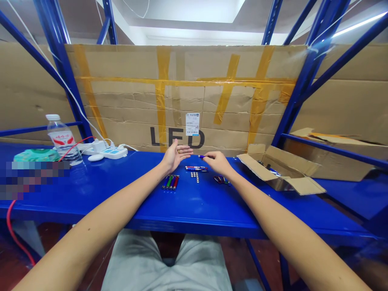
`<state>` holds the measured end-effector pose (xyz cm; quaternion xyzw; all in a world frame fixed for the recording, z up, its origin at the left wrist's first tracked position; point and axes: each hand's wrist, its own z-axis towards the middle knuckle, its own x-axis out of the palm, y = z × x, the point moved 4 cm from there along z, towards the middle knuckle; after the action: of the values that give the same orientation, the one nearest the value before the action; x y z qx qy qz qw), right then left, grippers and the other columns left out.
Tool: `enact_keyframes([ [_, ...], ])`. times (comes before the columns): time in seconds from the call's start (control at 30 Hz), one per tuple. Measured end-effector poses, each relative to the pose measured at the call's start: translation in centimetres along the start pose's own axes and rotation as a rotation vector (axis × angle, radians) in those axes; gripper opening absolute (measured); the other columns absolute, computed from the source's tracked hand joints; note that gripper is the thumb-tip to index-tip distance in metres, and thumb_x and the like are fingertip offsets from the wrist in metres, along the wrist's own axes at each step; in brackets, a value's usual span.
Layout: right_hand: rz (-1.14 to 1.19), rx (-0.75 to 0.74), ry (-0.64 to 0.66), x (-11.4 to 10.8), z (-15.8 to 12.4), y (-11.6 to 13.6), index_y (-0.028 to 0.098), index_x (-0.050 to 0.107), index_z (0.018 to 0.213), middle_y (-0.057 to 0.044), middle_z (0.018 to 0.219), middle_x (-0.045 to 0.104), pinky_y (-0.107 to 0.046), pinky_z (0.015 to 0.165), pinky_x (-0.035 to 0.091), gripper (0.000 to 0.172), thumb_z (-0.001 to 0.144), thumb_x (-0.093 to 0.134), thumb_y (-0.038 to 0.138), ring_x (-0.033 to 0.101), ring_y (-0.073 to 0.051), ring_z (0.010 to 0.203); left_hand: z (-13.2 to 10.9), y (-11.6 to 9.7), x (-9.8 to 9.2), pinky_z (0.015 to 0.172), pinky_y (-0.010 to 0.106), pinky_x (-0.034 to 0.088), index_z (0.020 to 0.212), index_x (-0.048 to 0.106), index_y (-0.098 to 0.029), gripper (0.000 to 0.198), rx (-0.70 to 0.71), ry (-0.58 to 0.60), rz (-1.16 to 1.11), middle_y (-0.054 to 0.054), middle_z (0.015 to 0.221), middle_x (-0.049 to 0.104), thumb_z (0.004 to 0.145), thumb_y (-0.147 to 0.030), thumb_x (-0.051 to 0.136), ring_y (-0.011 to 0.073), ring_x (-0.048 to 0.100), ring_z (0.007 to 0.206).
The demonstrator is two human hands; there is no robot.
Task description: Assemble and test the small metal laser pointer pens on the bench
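My left hand (176, 154) is raised palm up over the blue table (194, 202), fingers spread, with something small and dark resting on the palm. My right hand (216, 161) pinches a small purple pen-shaped piece (201, 156) and points its tip toward the left palm. Below the left wrist lies a row of several coloured pen-like tubes (170, 182). A cluster of small round silver button cells (195, 176) lies between the hands. More red and blue tubes (196, 168) lie behind them. Another few coloured tubes (221, 180) rest under my right wrist.
An open cardboard box (280, 169) stands to the right. At the left are a water bottle (62, 139), a white power strip (112, 152), a white mouse (95, 157) and a green packet (36, 155). Taped cardboard marked LED forms the back wall, framed by blue shelf posts.
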<state>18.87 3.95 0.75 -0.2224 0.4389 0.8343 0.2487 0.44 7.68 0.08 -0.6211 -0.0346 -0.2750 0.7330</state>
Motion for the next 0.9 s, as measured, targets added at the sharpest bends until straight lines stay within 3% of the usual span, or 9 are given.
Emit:
enact_keyframes([
  [0.17, -0.065, 0.022, 0.024, 0.06, -0.06, 0.04, 0.014, 0.07, 0.064, -0.003, 0.063, 0.064, -0.026, 0.061, 0.036, 0.026, 0.075, 0.051, 0.028, 0.054, -0.016, 0.066, 0.04, -0.01, 0.02, 0.095, 0.042, 0.049, 0.09, 0.066, -0.006, 0.063, 0.005, -0.002, -0.014, 0.021, 0.095, 0.072, 0.097, -0.054, 0.027, 0.0277, 0.069, 0.096],
  [0.63, -0.071, -0.011, 0.095, 0.73, -0.09, -0.09, 0.015, 0.075, 0.078, -0.004, 0.077, 0.073, -0.025, 0.067, 0.041, 0.024, 0.078, 0.055, 0.026, 0.061, -0.018, 0.074, -0.12, -0.13, 0.12, 0.095, 0.042, 0.049, 0.088, 0.067, -0.007, 0.062, 0.013, -0.011, 0.014, 0.021, 0.096, 0.072, 0.097, -0.054, 0.027, 0.0268, 0.069, 0.096],
  [0.9, -0.106, 0.01, 0.033, 0.19, -0.05, 0.23, 0.015, 0.075, 0.077, -0.005, 0.075, 0.073, -0.026, 0.065, 0.041, 0.023, 0.079, 0.055, 0.025, 0.061, -0.018, 0.072, 0.08, 0.07, -0.02, 0.095, 0.042, 0.049, 0.09, 0.067, -0.007, 0.061, 0.009, -0.001, 0.015, 0.02, 0.093, 0.072, 0.098, -0.053, 0.027, 0.0264, 0.069, 0.096],
])
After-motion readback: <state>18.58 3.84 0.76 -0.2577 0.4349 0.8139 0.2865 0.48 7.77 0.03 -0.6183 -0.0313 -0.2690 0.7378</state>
